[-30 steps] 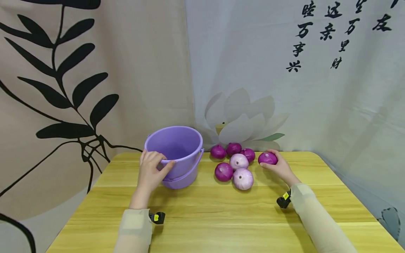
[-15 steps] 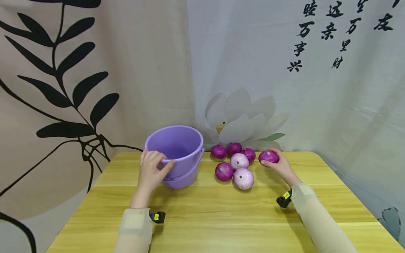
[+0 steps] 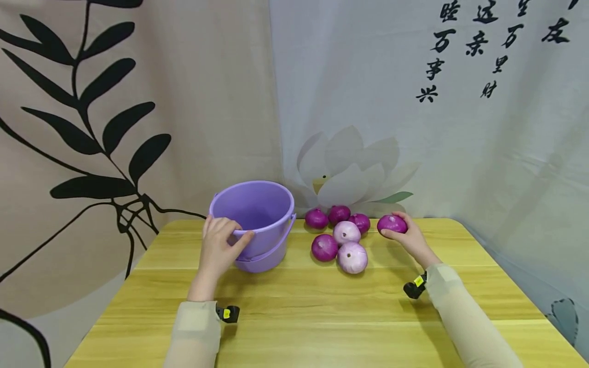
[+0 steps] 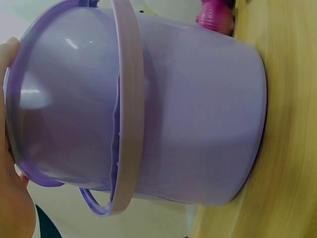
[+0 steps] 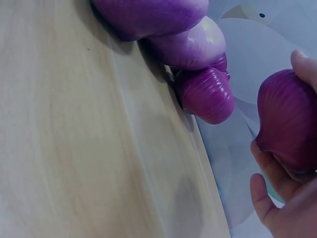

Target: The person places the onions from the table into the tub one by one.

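Note:
My left hand [image 3: 220, 248] grips the near-left rim of a purple bucket [image 3: 264, 253], which stands upright on the wooden table. In the left wrist view the bucket's side and its hanging handle [image 4: 130, 109] fill most of the picture, with part of the hand [image 4: 15, 198] at the left edge. My right hand [image 3: 412, 240] holds a red onion [image 3: 392, 223] between thumb and fingers, to the right of the other onions. The right wrist view has this onion [image 5: 287, 119] raised off the table, its pointed end towards the tabletop.
Several more onions sit grouped between the bucket and my right hand, some deep purple [image 3: 324, 248], some paler [image 3: 352, 257]. The wooden table [image 3: 294, 317] ends at a printed cloth backdrop [image 3: 221, 102] just behind them. The bucket's mouth faces up.
My right hand has raised its onion slightly and turned it a little. The left hand stays on the bucket rim, and the bucket and grouped onions keep their places.

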A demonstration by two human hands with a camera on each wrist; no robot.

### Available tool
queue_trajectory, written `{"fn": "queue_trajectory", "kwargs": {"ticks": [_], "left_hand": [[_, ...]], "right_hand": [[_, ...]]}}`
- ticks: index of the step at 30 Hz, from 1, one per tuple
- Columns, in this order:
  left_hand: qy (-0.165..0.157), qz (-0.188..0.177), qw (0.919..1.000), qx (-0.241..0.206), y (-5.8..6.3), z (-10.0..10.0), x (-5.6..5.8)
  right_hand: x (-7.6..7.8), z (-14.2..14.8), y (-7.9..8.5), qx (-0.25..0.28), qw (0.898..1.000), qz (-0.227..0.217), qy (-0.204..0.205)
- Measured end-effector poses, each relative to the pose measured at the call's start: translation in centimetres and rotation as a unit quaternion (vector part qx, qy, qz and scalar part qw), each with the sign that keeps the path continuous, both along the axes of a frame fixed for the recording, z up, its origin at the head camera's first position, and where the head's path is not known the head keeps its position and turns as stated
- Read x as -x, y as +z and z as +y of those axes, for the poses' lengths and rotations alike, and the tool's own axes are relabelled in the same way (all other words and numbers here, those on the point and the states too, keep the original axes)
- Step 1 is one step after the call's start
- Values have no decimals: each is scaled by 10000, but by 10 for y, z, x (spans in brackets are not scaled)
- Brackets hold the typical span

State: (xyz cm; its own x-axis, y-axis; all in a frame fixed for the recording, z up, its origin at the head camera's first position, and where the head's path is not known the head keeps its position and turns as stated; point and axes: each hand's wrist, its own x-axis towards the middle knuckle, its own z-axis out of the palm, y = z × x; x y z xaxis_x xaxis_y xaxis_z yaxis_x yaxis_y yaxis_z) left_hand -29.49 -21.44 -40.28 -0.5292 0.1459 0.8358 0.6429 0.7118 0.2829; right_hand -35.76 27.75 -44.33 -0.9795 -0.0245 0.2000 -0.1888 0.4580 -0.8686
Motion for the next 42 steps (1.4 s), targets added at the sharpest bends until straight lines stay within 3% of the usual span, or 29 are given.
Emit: {"fn": "queue_trajectory", "kwargs": {"ticks": [21,28,42], "left_hand": [[-4,-51,10000,69,1,0,0],[8,5,10000,41,0,0,-1],[-3,87,10000,-21,-1,0,1]], "right_hand": [[1,-1,17,-39,9998,175,49],[-2,-6,29,-212,9993,261,140],[2,-7,26,-246,9988,389,184]]}}
